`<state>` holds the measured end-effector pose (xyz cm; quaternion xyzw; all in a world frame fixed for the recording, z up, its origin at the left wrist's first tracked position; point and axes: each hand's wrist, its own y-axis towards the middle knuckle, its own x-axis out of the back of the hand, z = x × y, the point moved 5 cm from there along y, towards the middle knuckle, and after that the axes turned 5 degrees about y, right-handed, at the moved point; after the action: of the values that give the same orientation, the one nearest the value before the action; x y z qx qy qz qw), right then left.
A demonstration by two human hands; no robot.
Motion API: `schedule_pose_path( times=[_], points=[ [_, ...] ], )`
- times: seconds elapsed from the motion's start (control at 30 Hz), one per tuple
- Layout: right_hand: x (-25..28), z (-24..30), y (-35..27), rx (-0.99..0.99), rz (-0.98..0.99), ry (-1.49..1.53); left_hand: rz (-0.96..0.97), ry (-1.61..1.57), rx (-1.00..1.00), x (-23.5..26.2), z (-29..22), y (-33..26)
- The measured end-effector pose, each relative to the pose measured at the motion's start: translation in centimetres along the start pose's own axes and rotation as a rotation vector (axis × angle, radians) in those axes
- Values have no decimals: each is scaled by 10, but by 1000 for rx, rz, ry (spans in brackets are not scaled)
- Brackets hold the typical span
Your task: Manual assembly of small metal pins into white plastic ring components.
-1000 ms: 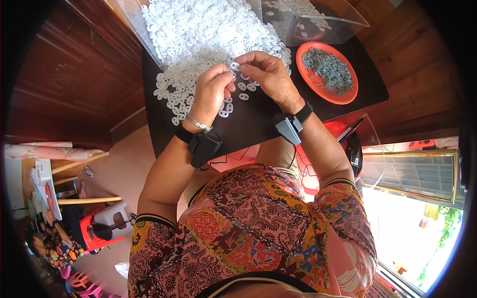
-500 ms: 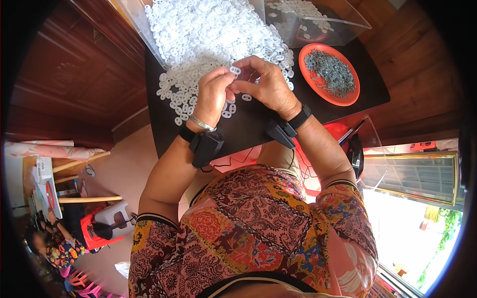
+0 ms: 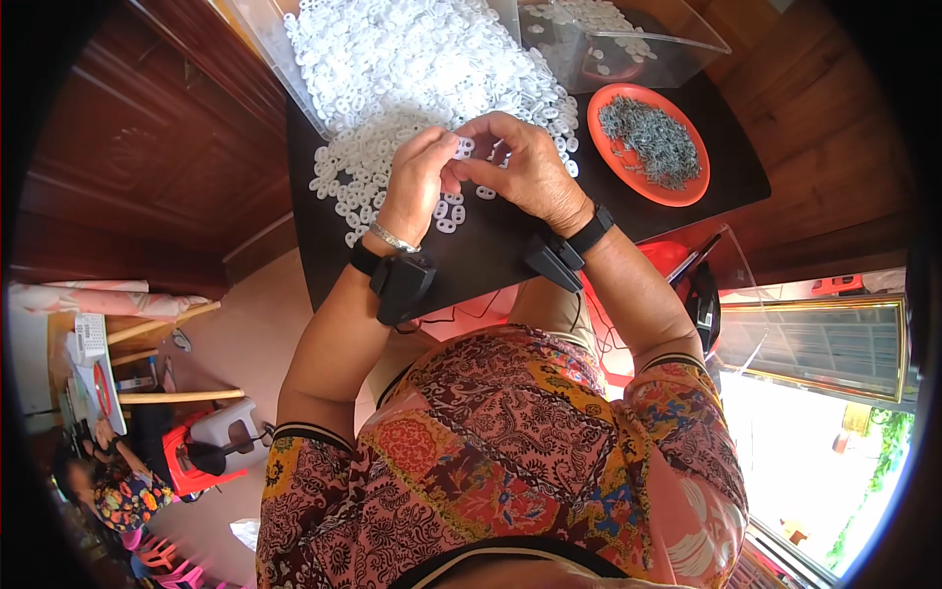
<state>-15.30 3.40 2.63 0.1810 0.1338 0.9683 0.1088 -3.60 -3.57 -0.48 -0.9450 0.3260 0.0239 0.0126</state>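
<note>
Between my two hands is a small white oval plastic piece with two holes (image 3: 464, 148). My left hand (image 3: 419, 182) pinches it from the left, fingers closed. My right hand (image 3: 520, 162) meets it from the right, thumb and forefinger curved in on its edge. Whether a screw is also between the fingers is too small to tell. Beyond my hands spreads a big heap of the same white pieces (image 3: 412, 64), with loose ones scattered on the dark table (image 3: 471, 260). To the right, an orange-red plate (image 3: 610, 165) holds many small grey metal screws (image 3: 653, 142).
A clear plastic bin (image 3: 638, 64) with some white pieces stands at the far right of the table. Another clear bin's wall (image 3: 280, 59) edges the heap. Below the table's right side hangs a clear panel (image 3: 736, 294). Another person (image 3: 128, 491) is at the far left, near a red chair (image 3: 191, 461).
The white piece has tilted and shifted slightly between my fingertips. My left hand has turned a little; my right hand has barely moved.
</note>
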Motion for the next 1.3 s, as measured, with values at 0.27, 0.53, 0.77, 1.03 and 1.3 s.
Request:
schedule_pose_path(
  times=[0.27, 0.53, 0.77, 1.03, 1.3],
  points=[
    [-2, 3, -1, 197, -71, -98, -73, 62, -72, -1, 2, -2],
    [-2, 2, -1, 267, -90, -188, -69, 25, -63, -2, 2, -2],
    [-2, 6, -3, 262, -49, -170, -20, -14, -49, -1, 2, -2],
    [-1, 3, -3, 234, -47, -133, -4, 34, -69, -4, 1, -2],
    [-2, 11, -5, 328, -95, -160, -38, 55, -110, -5, 4, -5]
  ],
)
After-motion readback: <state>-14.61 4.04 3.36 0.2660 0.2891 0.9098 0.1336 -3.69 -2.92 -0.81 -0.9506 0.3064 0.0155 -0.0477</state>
